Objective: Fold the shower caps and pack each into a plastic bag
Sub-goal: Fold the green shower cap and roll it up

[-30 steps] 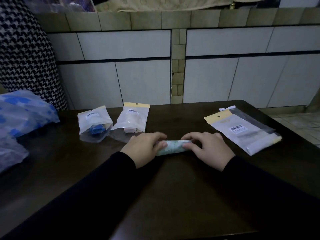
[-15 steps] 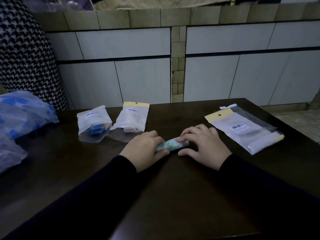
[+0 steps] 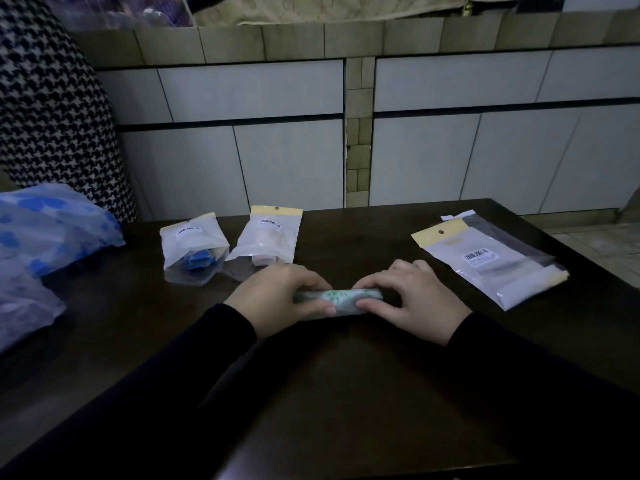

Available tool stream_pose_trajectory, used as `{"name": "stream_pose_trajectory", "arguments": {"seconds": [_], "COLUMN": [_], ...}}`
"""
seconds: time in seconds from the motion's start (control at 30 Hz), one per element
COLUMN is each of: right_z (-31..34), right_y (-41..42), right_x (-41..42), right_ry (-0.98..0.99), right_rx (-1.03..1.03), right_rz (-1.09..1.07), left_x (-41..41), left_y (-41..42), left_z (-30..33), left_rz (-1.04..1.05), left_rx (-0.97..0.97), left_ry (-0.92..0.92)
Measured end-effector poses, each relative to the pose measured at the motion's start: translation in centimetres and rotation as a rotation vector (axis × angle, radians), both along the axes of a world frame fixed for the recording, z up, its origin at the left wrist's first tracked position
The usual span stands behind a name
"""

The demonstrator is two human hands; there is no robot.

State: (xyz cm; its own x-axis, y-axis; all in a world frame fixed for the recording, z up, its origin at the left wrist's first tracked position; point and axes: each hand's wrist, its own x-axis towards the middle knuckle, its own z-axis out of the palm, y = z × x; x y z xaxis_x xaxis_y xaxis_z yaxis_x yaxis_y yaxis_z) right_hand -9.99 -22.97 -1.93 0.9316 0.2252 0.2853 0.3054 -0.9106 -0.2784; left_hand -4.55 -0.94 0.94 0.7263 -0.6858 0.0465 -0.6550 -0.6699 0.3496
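A pale green patterned shower cap (image 3: 341,299), rolled into a short tube, lies on the dark table (image 3: 311,393) between my hands. My left hand (image 3: 277,299) grips its left end with curled fingers and thumb. My right hand (image 3: 412,299) pinches the right end, thumb underneath. A stack of empty plastic bags (image 3: 491,261) with yellow headers lies to the right. Two filled bags stand behind my left hand: one holds a blue cap (image 3: 194,247), the other a pinkish cap (image 3: 266,240).
Loose blue-spotted shower caps (image 3: 45,233) are heaped at the table's left edge. A houndstooth cloth (image 3: 52,116) hangs behind them. A tiled wall (image 3: 450,133) runs behind the table, whose right edge falls off near the empty bags.
The rolled cap has been drawn a little toward me and shows longer between my hands. Both hands keep hold of its ends.
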Motion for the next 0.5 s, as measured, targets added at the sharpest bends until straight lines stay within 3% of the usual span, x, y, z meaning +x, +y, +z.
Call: {"name": "stream_pose_trajectory", "arguments": {"seconds": [0.13,0.37,0.5], "right_z": [0.5,0.2,1.3], "right_y": [-0.5,-0.9,-3.6], "right_x": [-0.1,-1.0,-2.3], "right_ry": [0.147,0.074,-0.017], "right_rx": [0.013,0.065,-0.067], "right_rz": [-0.022,-0.006,-0.026], "left_x": [0.0,-0.4,-1.4], "left_y": [0.0,-1.2,-1.4], "left_z": [0.2,0.6,0.1], "left_rz": [-0.003,-0.059,-0.023], "left_rx": [0.04,0.182,-0.01], "left_ry": [0.001,-0.085,-0.064]}}
